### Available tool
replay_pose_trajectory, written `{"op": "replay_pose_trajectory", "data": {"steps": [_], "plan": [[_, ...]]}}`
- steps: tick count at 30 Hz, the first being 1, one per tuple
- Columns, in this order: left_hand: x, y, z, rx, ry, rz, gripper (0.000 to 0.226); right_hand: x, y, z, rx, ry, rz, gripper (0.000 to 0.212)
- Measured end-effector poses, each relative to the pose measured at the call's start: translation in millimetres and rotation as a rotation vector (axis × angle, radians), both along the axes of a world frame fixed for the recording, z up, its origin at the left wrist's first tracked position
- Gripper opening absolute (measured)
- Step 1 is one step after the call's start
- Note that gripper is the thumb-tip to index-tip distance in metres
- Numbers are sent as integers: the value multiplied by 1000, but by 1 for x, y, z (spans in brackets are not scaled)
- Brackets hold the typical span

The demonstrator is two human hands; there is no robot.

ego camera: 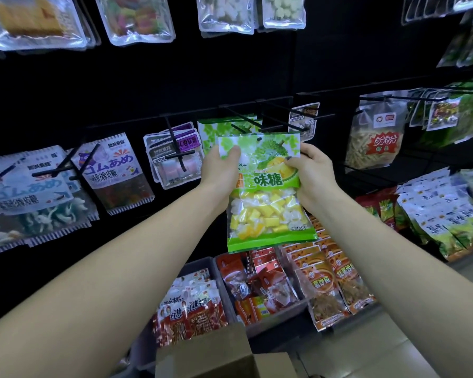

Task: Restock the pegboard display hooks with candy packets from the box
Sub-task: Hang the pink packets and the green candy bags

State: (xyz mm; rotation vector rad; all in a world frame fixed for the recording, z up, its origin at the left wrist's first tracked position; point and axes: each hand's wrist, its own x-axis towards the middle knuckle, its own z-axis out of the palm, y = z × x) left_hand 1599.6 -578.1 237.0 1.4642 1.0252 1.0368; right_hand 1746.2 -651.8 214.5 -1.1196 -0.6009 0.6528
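Note:
A green durian candy packet (265,203) with yellow and white sweets is held upright in front of the black pegboard. My left hand (219,170) grips its upper left edge, thumb across the front. My right hand (310,175) pinches its upper right side. The packet's hang hole sits just below and in front of a black hook (242,120) that carries another matching green packet (210,135) behind. The open cardboard box (216,356) stands at the bottom centre, its inside hidden.
Neighbouring hooks hold blue-and-white gummy packets (112,170) on the left and a bag of yellow sticks (372,143) on the right. Grey bins (216,266) of red snack packs sit below. More clear pouches (137,20) hang above.

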Motion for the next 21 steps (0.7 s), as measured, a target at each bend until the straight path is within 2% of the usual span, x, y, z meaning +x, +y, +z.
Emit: {"op": "replay_pose_trajectory", "data": {"steps": [7,13,18,21], "plan": [[5,20,-14,28,16,33,67,5,19,-9,-40,-33,-16,30],[11,44,-13,322,362,193,51,18,41,-23,-62,-247,-39,13],[11,71,-12,410,582,288,36,26,77,-25,-85,-313,-72,5],[11,87,-12,524,679,339,29,30,102,-23,-99,-330,-89,8]]}}
